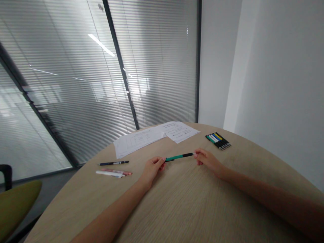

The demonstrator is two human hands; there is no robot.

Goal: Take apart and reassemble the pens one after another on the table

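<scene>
A green pen with a black grip [178,157] is held level between my two hands, just above the table. My left hand [155,168] pinches its clip end between thumb and fingers. At the other end, the fingertips of my right hand [205,160] close on the silvery tip. Right of my right hand lies a row of several pens [218,140] with black grips and green, white, blue and yellow barrels. Left of my left hand are a dark pen [113,163], a pinkish pen [118,171] and a white pen [108,173].
Printed paper sheets [141,140] lie along the far edge of the round wooden table [202,209]. Behind it stand a glass partition with blinds [162,67] and a white wall [278,74]. A yellow-green chair [19,202] is at the lower left.
</scene>
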